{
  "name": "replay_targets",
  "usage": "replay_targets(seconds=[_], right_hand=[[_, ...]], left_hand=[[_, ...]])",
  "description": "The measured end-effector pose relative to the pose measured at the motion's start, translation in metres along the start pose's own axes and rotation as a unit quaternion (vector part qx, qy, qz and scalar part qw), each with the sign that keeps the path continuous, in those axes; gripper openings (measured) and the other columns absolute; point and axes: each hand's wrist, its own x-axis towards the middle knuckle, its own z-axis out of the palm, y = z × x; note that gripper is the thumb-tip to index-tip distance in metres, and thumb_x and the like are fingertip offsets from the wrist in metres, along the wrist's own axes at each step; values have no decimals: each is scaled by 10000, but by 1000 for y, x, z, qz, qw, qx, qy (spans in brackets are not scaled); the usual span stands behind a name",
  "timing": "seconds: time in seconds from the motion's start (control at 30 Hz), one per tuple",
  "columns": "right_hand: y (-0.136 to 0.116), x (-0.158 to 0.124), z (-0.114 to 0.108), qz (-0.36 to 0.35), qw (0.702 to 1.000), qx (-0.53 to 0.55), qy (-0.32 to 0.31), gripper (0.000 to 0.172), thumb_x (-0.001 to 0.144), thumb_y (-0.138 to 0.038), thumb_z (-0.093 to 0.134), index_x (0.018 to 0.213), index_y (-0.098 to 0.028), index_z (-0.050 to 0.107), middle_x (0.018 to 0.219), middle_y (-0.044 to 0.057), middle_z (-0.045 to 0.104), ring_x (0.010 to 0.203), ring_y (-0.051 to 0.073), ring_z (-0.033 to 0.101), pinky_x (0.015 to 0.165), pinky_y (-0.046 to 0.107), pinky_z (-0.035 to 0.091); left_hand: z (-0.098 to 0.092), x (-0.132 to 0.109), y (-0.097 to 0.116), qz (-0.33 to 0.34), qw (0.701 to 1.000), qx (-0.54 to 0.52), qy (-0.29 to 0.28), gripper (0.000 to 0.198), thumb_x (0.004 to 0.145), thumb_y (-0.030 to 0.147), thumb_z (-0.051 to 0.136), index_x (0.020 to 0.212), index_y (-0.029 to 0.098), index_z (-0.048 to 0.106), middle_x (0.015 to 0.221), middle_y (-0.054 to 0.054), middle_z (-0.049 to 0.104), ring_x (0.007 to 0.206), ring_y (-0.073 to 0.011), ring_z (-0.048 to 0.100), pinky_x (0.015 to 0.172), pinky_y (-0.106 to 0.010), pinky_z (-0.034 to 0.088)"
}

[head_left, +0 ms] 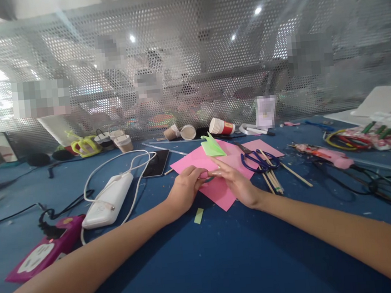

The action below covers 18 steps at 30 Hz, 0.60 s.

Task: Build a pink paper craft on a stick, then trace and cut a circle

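Note:
My left hand (184,189) and my right hand (240,183) meet over pink paper sheets (225,199), fingertips pinched together. A dark greenish sliver shows beneath the fingers, too small to name. Just beyond them a folded light green paper (213,147) stands on the pink sheets. Blue-handled scissors (248,163) lie to the right of my right hand, over the pink paper and beside several thin wooden sticks (271,176). A small pale green paper scrap (199,216) rests on the table below my left hand.
Left are a white power bank (109,202) with its cable, a black phone (156,163) and a purple power strip (42,255). Paper cups (221,126) lie along the perforated metal screen (189,74). A pink glue gun (329,155) with black cord lies right.

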Motion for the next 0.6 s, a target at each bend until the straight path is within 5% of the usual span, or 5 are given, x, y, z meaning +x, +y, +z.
replay_targets(seconds=[0.1,0.27,0.4,0.6], right_hand=[[-7,-4,3,1,996,-79,-43,682,897,-386,402,1496,-201,132,1178,92,634,1181,217,523,1076,499,282],[-20,-13,8,-90,963,-239,-88,625,928,-359,328,1495,-223,105,1192,84,628,1291,259,382,1096,607,0],[-20,-19,8,-119,950,-281,-60,688,855,-236,372,1493,-212,116,1269,109,553,1302,285,346,1087,592,111],[-22,-23,9,-164,932,-318,-58,772,767,-183,436,1484,-243,155,1342,106,468,1332,315,286,1095,591,99]], left_hand=[[-2,-2,1,9,995,88,-36,184,889,130,469,1031,158,582,899,-74,643,851,-192,599,734,-333,518],[-5,-5,7,40,981,185,-41,211,915,151,421,1078,124,552,923,-94,653,853,-213,600,731,-344,506],[-6,-3,12,65,963,259,-23,191,933,133,363,936,131,554,824,-72,634,777,-196,595,684,-317,473],[-6,1,14,131,933,336,17,240,935,138,341,765,148,510,632,-42,551,584,-192,525,568,-315,387]])
